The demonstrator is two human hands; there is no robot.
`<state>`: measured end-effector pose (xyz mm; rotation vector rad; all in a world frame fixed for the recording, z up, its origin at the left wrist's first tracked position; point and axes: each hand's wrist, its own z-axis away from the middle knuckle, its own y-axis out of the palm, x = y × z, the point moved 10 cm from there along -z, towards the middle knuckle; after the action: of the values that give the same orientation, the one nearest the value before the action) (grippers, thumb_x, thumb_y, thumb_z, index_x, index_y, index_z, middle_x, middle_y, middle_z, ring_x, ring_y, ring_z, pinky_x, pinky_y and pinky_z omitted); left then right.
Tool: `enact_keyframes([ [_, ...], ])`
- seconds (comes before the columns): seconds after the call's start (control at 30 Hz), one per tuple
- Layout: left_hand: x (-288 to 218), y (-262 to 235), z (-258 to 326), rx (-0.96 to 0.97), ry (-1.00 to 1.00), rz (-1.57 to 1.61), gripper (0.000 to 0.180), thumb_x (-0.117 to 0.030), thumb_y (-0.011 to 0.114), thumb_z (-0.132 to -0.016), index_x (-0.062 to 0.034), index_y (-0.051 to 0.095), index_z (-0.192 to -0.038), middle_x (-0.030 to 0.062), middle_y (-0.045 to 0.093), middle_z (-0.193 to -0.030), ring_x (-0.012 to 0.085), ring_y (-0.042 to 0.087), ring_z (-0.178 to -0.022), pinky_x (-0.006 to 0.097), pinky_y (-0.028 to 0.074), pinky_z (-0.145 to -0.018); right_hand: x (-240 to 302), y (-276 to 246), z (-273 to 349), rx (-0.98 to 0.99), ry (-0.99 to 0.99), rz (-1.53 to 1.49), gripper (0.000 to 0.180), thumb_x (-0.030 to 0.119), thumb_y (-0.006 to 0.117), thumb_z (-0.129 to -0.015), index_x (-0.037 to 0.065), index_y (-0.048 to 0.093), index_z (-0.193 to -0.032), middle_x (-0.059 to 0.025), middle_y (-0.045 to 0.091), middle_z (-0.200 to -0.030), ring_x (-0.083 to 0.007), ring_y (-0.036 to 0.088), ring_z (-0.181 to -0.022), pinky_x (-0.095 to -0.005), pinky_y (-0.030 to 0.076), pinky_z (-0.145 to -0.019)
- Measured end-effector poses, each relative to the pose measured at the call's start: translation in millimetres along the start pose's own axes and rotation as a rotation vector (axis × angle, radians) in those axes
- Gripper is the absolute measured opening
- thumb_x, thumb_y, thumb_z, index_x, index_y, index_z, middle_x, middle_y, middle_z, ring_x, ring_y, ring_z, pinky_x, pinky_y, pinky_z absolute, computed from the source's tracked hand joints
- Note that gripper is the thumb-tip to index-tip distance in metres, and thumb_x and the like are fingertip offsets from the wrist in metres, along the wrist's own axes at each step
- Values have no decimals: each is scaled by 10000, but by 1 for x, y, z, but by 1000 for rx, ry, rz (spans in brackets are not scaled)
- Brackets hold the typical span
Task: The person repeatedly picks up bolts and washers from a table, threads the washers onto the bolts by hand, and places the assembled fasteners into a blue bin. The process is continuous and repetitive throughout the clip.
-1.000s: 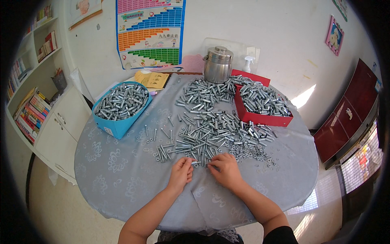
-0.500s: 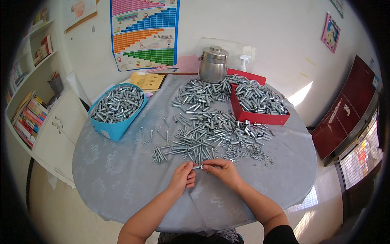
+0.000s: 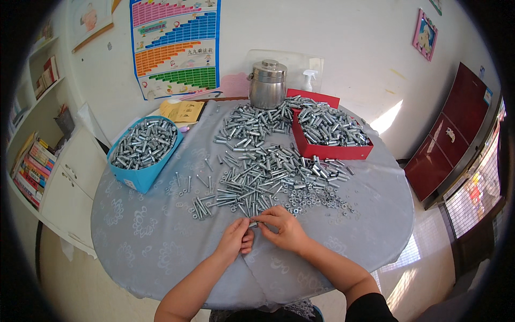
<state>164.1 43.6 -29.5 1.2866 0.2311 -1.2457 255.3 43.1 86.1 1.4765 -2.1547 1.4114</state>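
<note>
Near the front of the table, my left hand (image 3: pixel 234 237) is closed around a small metal bolt (image 3: pixel 254 225), only part of which shows. My right hand (image 3: pixel 282 231) meets it there, its thumb and fingers pinched at the bolt's free end. Whether a washer or nut sits between those fingertips is too small to tell. Just beyond both hands lies a heap of long bolts (image 3: pixel 241 190). Small nuts and washers (image 3: pixel 316 201) are scattered to its right. Some single bolts (image 3: pixel 210 182) lie apart on the left.
A blue bin (image 3: pixel 144 176) full of metal sleeve-like parts stands at left. The red box (image 3: pixel 338 152) at right holds more, with loose ones (image 3: pixel 252 129) beside it. Behind are a steel pot (image 3: pixel 268 86), a spray bottle (image 3: pixel 309 80) and a yellow packet (image 3: pixel 183 110). Grey cloth (image 3: pixel 155 241) covers the table.
The view has turned slightly right. My right fingers have shifted over the bolt's end, covering the ring-shaped piece that showed there before. My left hand keeps its hold.
</note>
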Motion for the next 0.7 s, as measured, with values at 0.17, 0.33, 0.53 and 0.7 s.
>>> enact_keyframes([
  [0.17,-13,11,2,36,87,-14,200,-274,431,-926,-81,422,-975,7,389,-654,70,319,-484,210,295,-424,-25,-2,4,-24,173,-216,225,48,605,-766,64,642,-987,-87,603,-852,-178,567,-802,-277,454,-700],
  [0.33,-18,4,4,25,131,29,161,-240,436,-926,-87,417,-971,11,404,-670,72,332,-493,214,306,-432,-61,-31,1,-104,430,-295,219,146,607,-801,56,630,-1000,-87,626,-841,-147,579,-720,-277,461,-674],
  [0.53,-20,5,6,4,116,27,129,-246,431,-927,-118,439,-936,3,400,-667,80,329,-497,224,297,-436,-109,-67,17,73,582,36,196,146,630,-757,44,650,-923,-112,632,-857,-197,604,-745,-292,474,-688],
  [0.7,-17,5,5,4,104,10,132,-250,433,-926,-119,439,-923,3,399,-659,79,329,-495,220,295,-437,-106,-65,14,121,530,109,181,137,644,-725,38,653,-875,-123,622,-837,-238,598,-756,-322,472,-688],
])
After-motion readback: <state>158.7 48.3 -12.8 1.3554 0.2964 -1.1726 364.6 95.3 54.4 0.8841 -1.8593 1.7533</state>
